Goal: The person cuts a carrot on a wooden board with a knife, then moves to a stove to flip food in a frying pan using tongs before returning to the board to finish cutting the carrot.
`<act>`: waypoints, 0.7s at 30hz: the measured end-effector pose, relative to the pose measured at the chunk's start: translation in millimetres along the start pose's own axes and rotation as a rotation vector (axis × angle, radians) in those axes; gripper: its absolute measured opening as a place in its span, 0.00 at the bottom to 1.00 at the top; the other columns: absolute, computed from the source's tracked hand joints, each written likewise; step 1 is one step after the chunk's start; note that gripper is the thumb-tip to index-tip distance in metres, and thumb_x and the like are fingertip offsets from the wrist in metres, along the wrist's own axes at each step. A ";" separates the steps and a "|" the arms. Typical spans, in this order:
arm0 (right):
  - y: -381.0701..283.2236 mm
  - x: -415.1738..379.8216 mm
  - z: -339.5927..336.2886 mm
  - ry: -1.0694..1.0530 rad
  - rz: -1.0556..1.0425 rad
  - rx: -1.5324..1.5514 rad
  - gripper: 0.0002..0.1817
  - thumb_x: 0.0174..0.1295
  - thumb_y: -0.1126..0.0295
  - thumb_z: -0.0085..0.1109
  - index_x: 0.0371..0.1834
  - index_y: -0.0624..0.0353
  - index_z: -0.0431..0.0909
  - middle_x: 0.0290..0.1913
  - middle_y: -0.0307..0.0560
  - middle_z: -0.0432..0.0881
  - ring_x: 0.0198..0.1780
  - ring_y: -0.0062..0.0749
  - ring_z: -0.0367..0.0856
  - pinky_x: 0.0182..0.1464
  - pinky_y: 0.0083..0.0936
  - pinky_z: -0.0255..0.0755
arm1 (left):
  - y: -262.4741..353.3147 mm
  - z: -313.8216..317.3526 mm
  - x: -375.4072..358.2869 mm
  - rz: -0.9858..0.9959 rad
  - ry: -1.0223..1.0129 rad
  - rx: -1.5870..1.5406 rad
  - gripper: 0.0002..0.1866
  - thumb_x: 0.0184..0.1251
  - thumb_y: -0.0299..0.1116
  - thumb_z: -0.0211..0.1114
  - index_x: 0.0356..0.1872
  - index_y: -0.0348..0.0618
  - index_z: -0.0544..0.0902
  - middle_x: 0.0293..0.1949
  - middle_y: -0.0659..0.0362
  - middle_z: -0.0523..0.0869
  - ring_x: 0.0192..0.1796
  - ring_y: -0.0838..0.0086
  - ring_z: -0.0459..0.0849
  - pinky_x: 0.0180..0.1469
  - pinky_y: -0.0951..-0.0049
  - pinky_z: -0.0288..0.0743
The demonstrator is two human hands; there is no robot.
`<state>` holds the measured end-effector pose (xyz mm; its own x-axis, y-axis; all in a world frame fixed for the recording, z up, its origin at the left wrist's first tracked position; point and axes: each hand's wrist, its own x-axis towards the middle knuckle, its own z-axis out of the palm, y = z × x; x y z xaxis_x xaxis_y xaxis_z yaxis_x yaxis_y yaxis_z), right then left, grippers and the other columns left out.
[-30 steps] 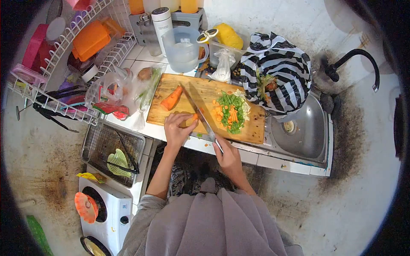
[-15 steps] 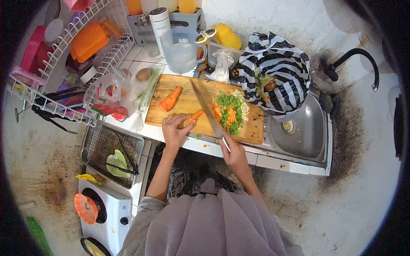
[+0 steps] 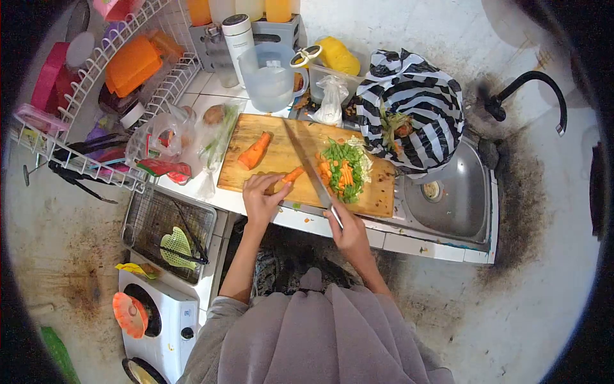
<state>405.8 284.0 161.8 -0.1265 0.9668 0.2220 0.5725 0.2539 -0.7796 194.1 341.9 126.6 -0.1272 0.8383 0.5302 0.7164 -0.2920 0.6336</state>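
On the wooden cutting board (image 3: 224, 169), my left hand (image 3: 261, 195) pinches a thin piece of carrot (image 3: 293, 175) near the front edge. My right hand (image 3: 350, 232) is closed round the handle of a long knife (image 3: 302, 148), whose blade slants up and left across the board, right at the carrot's cut end. A larger peeled carrot (image 3: 254, 152) lies on the board's left part. To the right of the blade sits a pile of chopped vegetables (image 3: 345, 169): orange carrot strips, green slices and pale shreds.
A striped plastic bag (image 3: 416, 121) with scraps stands behind the board's right end, beside the steel sink (image 3: 454, 198) and black faucet (image 3: 534, 80). A clear jug (image 3: 268, 83) stands behind the board. Left are a dish rack (image 3: 96, 70), plastic bags (image 3: 166, 137) and a stove (image 3: 163, 320).
The knife and both hands stay in nearly the same place. The blade has shifted very slightly against the carrot's end.
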 end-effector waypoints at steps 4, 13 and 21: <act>1.2 -7.3 5.0 -0.041 -0.065 0.013 0.19 0.65 0.69 0.55 0.58 0.64 0.72 0.45 0.66 0.81 0.44 0.60 0.81 0.43 0.43 0.75 | 0.4 1.1 0.3 -0.005 0.003 0.007 0.12 0.47 0.38 0.76 0.31 0.44 0.88 0.32 0.60 0.88 0.36 0.69 0.81 0.42 0.69 0.68; -4.0 -9.0 0.6 -0.067 -0.076 0.014 0.18 0.65 0.70 0.56 0.57 0.65 0.72 0.45 0.66 0.81 0.44 0.59 0.81 0.43 0.42 0.76 | -0.6 2.7 1.2 -0.004 0.033 -0.019 0.12 0.48 0.38 0.76 0.31 0.44 0.88 0.31 0.60 0.88 0.35 0.68 0.81 0.42 0.69 0.68; -6.2 -8.4 1.1 -0.018 0.006 0.047 0.17 0.65 0.71 0.56 0.56 0.65 0.74 0.43 0.68 0.81 0.45 0.61 0.81 0.45 0.40 0.75 | -0.9 -0.6 1.3 -0.050 -0.012 -0.027 0.12 0.48 0.38 0.75 0.31 0.42 0.87 0.30 0.59 0.87 0.34 0.67 0.80 0.40 0.68 0.69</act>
<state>402.4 274.4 164.1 -0.1378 0.9686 0.2068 0.5346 0.2485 -0.8077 192.9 342.9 127.1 -0.1544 0.8575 0.4907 0.6903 -0.2617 0.6746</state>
